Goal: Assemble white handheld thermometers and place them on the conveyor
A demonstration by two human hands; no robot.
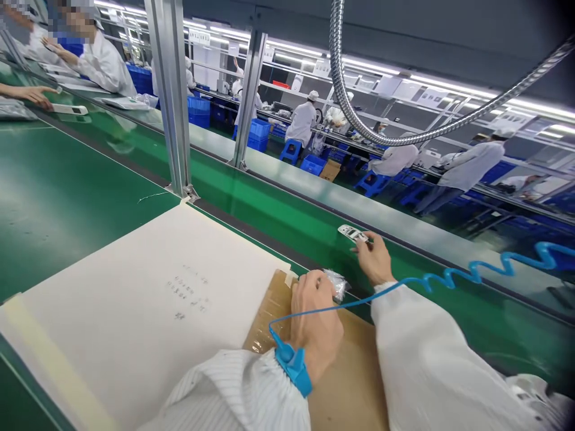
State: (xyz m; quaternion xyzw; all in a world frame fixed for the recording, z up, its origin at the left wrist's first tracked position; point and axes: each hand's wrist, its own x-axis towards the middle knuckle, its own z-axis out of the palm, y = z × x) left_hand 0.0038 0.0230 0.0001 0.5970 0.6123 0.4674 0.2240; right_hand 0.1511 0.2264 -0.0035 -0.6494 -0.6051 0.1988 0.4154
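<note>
My right hand (374, 258) pinches a slim white handheld device (353, 234) by its end, above the green conveyor belt (287, 221). My left hand (317, 317) is closed around a crumpled clear plastic bag (338, 284), partly hidden by the fingers. Under that hand lies a brown kraft cardboard sheet (345, 371). A blue wrist strap (291, 366) circles my left wrist, and its coiled blue cord (494, 266) runs off to the right. To the left lies a large cream-white sheet (135, 311) with small dark printed marks.
A co-worker's hand (31, 94) rests beside a similar white device (69, 109) at the far left of the belt. Aluminium posts (169, 90) and a flexible metal hose (341, 72) rise beyond it. Other workers in white sit on blue stools along a second line.
</note>
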